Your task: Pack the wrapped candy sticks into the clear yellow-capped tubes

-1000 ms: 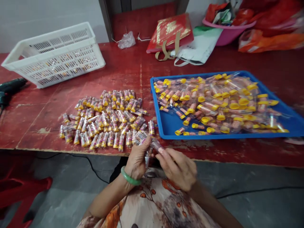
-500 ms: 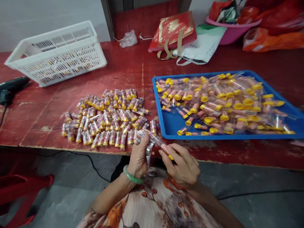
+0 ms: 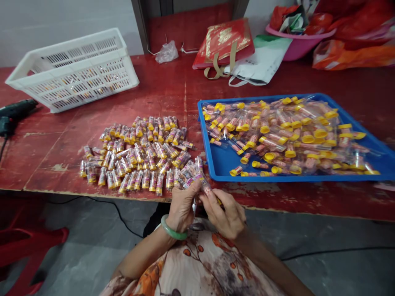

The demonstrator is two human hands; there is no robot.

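My left hand [image 3: 182,206], with a green bangle at its wrist, is closed on printed plastic sleeves [image 3: 189,174] near the table's front edge. My right hand [image 3: 227,214] grips the lower end of a clear candy tube [image 3: 206,187] with pink contents; its cap end is mostly covered by the fingers. The tube's upper part lies within or against a sleeve at my left thumb; I cannot tell which. Left of my hands lie many sleeved tubes [image 3: 148,158] with yellow ends. On the right, a blue tray [image 3: 220,160] holds a heap of unsleeved, yellow-capped tubes [image 3: 277,127].
A white plastic crate [image 3: 83,80] stands at the back left of the red table [image 3: 160,88]. A dark heat gun [image 3: 17,111] lies at the left edge. Behind the tray are a red gift bag [image 3: 225,43], a white bag [image 3: 261,61] and a pink basin [image 3: 300,43].
My right hand has moved left and slightly up, bringing the tube further toward the sleeves in my left hand. The printed sleeves now show more broadly above my left thumb.
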